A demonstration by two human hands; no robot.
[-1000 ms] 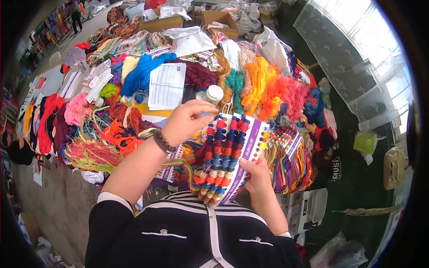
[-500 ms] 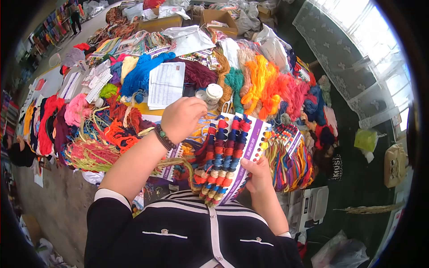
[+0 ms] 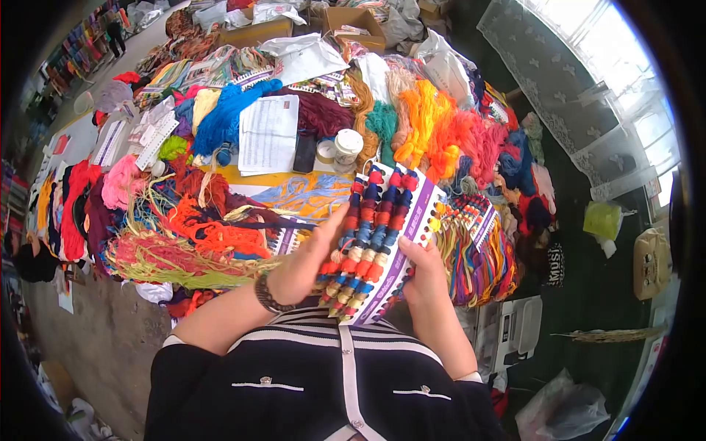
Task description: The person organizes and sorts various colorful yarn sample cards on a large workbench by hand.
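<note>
A white and purple thread card (image 3: 390, 235) hung with rows of knotted red, blue, cream and orange yarn bundles sits between my two hands, close to my chest. My left hand (image 3: 307, 259), a bead bracelet at its wrist, grips the card's left edge with the fingers lying along the yarn bundles. My right hand (image 3: 421, 270) holds the card's lower right edge from underneath.
Heaps of loose yarn (image 3: 434, 136) in many colours cover the table. A printed paper sheet (image 3: 268, 134), a dark phone (image 3: 304, 153) and a white-capped jar (image 3: 347, 149) lie behind the card. A second loaded thread card (image 3: 474, 253) lies to the right. Cardboard boxes (image 3: 353, 22) stand at the far end.
My left hand has come down from the card's top edge to grip its lower left side. The card has tilted up and shifted slightly, uncovering the jar and phone behind it.
</note>
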